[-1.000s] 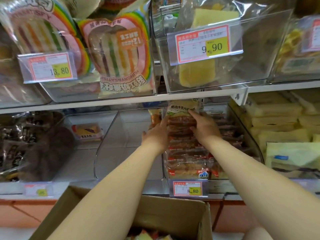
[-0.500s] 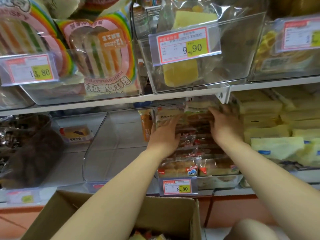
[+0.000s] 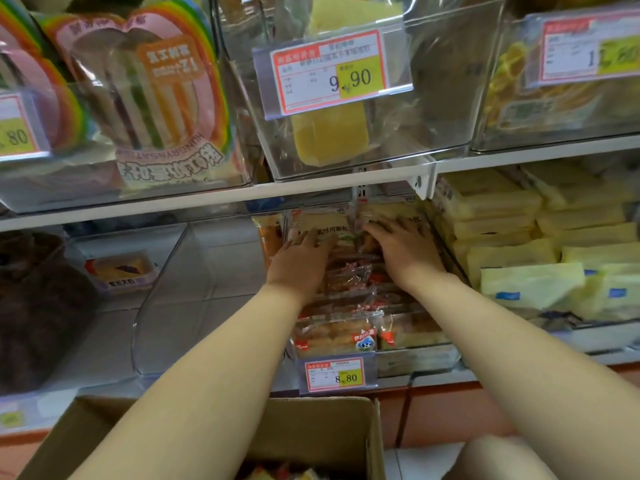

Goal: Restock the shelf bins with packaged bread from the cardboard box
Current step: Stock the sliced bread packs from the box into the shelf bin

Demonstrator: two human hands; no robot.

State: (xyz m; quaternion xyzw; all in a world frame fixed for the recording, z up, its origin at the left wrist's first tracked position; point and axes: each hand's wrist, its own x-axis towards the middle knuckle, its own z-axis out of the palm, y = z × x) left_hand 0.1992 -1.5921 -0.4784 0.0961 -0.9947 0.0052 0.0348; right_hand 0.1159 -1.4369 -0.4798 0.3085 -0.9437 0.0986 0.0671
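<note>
**Bread packs** (image 3: 334, 336): clear wrappers with red trim, golden-brown loaves inside. They lie flat, stacked in two rows from front to back inside the bin.

**Rear packs** (image 3: 325, 225): two pale-fronted packs with dark printed characters. They stand upright side by side at the back of the same bin.

**Bin** (image 3: 419, 360): clear plastic, on the lower shelf level. A price tag (image 3: 335, 375) reading 8.80 is on its front lip.

**Cardboard box** (image 3: 311, 424): brown, open at the top, just below the bin and in front of it. Colourful boxed packs (image 3: 277, 475) show inside at the lower edge of the view.

Rainbow-striped sandwich pack (image 3: 149, 98), pale yellow bread bags (image 3: 526, 268), red-yellow price tag (image 3: 335, 375), brown cardboard box (image 3: 311, 431)
</note>
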